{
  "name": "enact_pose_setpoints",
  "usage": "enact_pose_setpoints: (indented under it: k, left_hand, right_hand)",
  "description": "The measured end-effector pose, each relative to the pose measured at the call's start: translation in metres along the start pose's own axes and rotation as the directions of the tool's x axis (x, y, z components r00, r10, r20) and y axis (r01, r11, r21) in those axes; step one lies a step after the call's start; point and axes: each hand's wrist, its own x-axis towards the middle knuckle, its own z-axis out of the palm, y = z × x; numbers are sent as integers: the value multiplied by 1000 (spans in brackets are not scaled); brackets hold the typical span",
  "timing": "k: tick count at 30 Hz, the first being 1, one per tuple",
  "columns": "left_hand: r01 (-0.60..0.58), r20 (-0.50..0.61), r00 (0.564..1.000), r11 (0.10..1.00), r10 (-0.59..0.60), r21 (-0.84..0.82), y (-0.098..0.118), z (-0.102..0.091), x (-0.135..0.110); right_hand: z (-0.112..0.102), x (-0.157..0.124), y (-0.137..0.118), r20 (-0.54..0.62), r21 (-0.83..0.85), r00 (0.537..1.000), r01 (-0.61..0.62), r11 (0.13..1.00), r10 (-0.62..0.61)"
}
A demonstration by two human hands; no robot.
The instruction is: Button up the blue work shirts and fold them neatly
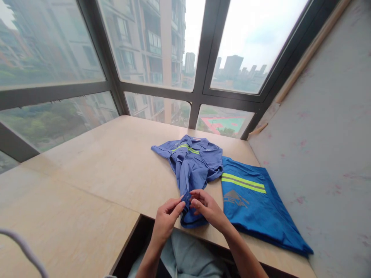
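A purple-blue work shirt (pixel 204 156) with yellow-green and grey reflective stripes lies rumpled on a pale board surface, its collar toward the window. One narrow part of it, apparently a sleeve, stretches toward me, and its end hangs near the front edge. My left hand (pixel 168 216) pinches the cloth there between thumb and fingers. From the other side my right hand (pixel 209 209) meets the same spot, fingers bent and fingertips at the cloth. Whatever small detail lies between the fingertips is too small to make out.
A folded bright-blue garment (pixel 249 208) with a reflective stripe and grey print lies on the right, beside the patterned wall (pixel 327 154). Dark window frames (pixel 198 88) border the far side. A white cable (pixel 23 247) curves at lower left. The board (pixel 72 185) has a cut-out where my legs are.
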Motion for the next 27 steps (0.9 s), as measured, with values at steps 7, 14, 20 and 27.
enact_pose_setpoints:
  k: [7, 14, 20, 27]
  left_hand:
    - [-30, 17, 999, 1000, 30, 2, -8, 13, -1]
    - [-28, -35, 999, 1000, 29, 9, -10, 14, -6]
    - [-138, -164, 973, 977, 164, 163, -6, 14, -7]
    - [-257, -240, 891, 864, 385, 432, 6, 14, 0]
  right_hand:
    - [19, -18, -3, -237, -174, 954, 141, 975, -181]
    - [30, -8, 2, -317, -313, 898, 206, 927, -306]
    - [28, -7, -2, -337, -237, 909, 168, 957, -244]
    - [30, 2, -18, -325, -68, 934, 132, 989, -147]
